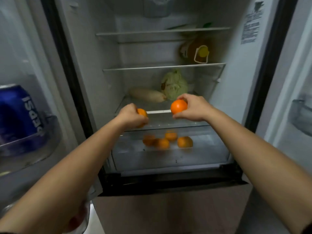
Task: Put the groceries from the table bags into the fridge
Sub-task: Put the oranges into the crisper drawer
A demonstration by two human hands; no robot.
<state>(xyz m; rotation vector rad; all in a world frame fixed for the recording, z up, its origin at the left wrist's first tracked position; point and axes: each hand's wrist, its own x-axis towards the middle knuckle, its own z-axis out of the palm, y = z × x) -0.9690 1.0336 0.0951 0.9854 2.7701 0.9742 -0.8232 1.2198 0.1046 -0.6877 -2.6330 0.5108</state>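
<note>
The left hand (131,115) is gripping an orange (142,112), the right hand (195,107) pinching a second orange (179,106). Below them 4 oranges (184,142) are sitting in the drawer (168,160); beyond, a radish (146,95) is lying crosswise, left to right.

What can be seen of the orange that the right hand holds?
The orange is round, whole and unpeeled, with bright, smooth, slightly shiny skin. The right hand pinches it from the side, fingers over its top and thumb under it; nothing else touches it. It hangs in the air at the front of the open fridge, before the lowest glass shelf and above the clear drawer.
</note>
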